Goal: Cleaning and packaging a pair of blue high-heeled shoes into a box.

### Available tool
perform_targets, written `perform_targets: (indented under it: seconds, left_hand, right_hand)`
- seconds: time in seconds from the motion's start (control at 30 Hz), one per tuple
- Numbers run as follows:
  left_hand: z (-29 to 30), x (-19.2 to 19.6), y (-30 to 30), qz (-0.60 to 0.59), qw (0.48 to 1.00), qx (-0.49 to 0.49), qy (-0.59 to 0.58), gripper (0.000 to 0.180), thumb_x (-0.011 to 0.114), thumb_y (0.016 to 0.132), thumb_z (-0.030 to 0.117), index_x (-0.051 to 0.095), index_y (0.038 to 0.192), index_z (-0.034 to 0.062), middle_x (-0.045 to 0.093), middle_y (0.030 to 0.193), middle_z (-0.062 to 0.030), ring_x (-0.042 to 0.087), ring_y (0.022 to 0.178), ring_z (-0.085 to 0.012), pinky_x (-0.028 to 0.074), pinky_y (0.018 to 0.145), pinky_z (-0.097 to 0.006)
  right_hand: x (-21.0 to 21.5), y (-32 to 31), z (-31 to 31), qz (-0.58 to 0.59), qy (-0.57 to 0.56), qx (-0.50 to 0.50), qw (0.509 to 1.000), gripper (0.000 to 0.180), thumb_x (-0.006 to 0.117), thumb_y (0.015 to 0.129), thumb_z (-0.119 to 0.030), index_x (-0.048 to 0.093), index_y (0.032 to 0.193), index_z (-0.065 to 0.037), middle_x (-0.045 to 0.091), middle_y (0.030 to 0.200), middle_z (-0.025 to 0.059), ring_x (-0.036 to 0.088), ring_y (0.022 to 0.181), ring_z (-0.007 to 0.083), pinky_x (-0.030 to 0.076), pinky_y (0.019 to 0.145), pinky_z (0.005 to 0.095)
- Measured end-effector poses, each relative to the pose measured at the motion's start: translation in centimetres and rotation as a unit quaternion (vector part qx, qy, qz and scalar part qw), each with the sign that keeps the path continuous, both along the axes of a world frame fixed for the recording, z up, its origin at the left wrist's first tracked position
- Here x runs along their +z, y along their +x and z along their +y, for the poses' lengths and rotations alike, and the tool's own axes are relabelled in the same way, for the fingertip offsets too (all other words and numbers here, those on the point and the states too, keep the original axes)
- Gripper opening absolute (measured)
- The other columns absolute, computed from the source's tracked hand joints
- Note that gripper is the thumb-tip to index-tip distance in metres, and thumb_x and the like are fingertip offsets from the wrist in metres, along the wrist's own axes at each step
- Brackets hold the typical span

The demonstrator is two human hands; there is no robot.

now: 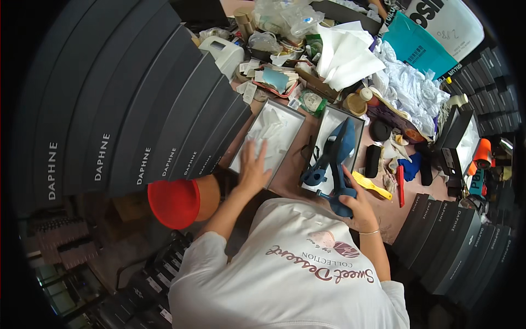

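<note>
My left hand is over the near end of a shallow grey box part, its fingers spread. Crumpled white tissue paper lies in that part, close to my fingertips; whether they touch it I cannot tell. My right hand grips dark blue heeled shoes near their heel end. The shoes are over a second open shoebox with a white inside, toes pointing away from me. How many shoes I hold is hard to make out, as they overlap.
Tall stacks of dark shoeboxes rise at left, with more boxes at right. A yellow brush, a red comb-like strip and black pads lie right of the shoes. Paper, plastic bags and jars crowd the back. A red stool stands lower left.
</note>
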State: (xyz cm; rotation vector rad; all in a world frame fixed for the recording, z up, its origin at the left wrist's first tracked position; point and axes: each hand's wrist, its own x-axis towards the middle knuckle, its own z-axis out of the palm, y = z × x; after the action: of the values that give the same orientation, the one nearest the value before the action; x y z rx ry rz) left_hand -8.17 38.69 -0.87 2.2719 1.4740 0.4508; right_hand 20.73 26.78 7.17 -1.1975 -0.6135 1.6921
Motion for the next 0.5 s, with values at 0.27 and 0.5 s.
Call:
perform_targets:
  seconds: [0.27,0.5]
  left_hand:
    - [8.5,-3.9,-1.6,-0.196,0.973,-0.002,0.119,0.036,0.053,0.077,-0.004,0.066,0.109,0.0061,0.054,0.114,-0.0160,0.053,0.103,-0.0325,0.043,0.089,-0.041]
    - [8.2,4.5,2.1,-0.255,0.959,-0.109,0.057,0.023,0.058,0.080,0.000,0.067,0.101,0.0015,0.060,0.087,-0.0123,0.060,0.073,-0.0253,0.048,0.066,-0.033]
  right_hand:
    - [-0.7,-5.0,-2.7,0.461,0.080,-0.178,0.866,0.085,0.062,0.073,-0.041,0.030,0.142,-0.003,0.031,0.144,0.0238,0.054,0.083,0.0288,0.052,0.059,0.0363]
    - [-1.0,-8.7,-5.9,0.501,0.160,-0.228,0.819,0.093,0.063,0.074,-0.038,0.019,0.145,0.002,0.025,0.147,0.0264,0.054,0.081,0.0278,0.055,0.057,0.0345]
